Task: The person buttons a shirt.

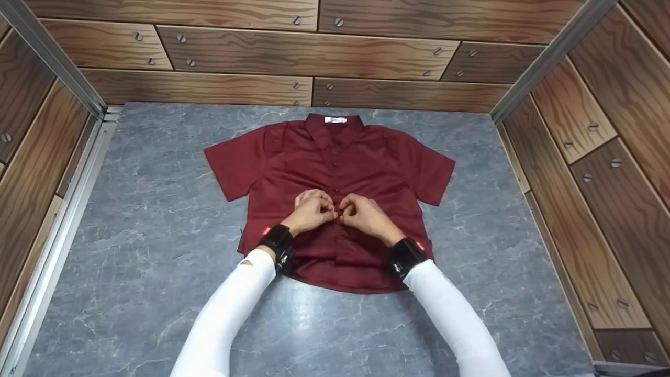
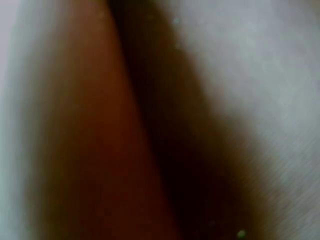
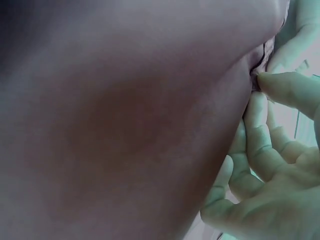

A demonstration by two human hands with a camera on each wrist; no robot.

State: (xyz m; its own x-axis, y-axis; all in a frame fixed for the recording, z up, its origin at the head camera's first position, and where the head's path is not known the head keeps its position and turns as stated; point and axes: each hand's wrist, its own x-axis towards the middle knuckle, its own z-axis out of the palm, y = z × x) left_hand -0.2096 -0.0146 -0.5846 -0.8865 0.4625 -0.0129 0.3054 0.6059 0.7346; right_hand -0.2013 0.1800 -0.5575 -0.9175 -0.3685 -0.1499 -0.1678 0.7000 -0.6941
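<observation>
A dark red short-sleeved shirt (image 1: 293,162) lies front up, its collar (image 1: 319,131) at the far end and a white label (image 1: 335,120) inside the neck. Both hands meet at the button placket, about halfway down. My left hand (image 1: 313,212) pinches the placket cloth between thumb and fingers. From the other side my right hand (image 1: 366,214) pinches the same spot. In the right wrist view, the right thumb (image 3: 287,90) and forefinger press a fold of cloth together, other fingers behind it. A button (image 1: 336,191) shows just above the hands. The left wrist view is blurred reddish cloth.
The shirt lies on a grey marbled tabletop (image 1: 157,251). Wood-patterned panels (image 1: 309,50) stand behind it and at both sides, with metal rails (image 1: 555,57) at the corners. Black wrist bands (image 1: 407,256) and white sleeves (image 1: 455,314) cover the wrists and forearms.
</observation>
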